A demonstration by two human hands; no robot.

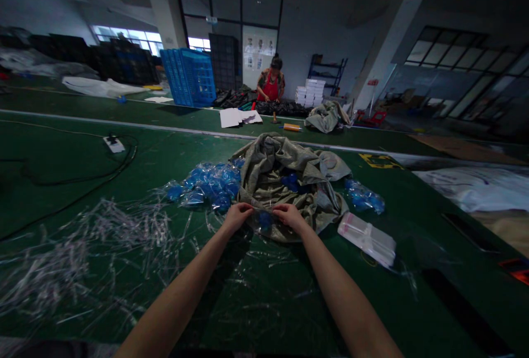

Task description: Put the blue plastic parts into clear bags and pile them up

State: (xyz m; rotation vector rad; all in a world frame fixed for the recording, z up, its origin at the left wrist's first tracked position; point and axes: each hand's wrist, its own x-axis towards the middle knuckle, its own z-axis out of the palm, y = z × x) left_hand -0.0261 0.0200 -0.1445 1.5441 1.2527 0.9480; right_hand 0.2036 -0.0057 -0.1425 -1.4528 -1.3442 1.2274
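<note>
My left hand point(238, 216) and my right hand point(289, 216) pinch the upper edge of a small clear bag point(263, 220) with a blue item inside, one at each side. Under and behind it lies a crumpled grey-green sack point(270, 154), open, with some blue items point(292, 182) within. Left of the sack is a heap of blue items in clear bags point(210, 184); another bagged blue bundle point(364, 197) lies to its right. A stack of flat clear bags point(367, 238) rests to the right of my right hand.
Thin clear plastic strips point(119, 231) litter the green table point(165, 151) at left. A power strip point(113, 144) with black cables lies farther left, a phone point(470, 232) at right. Beyond are blue crates point(188, 77) and a person in a red apron point(270, 87).
</note>
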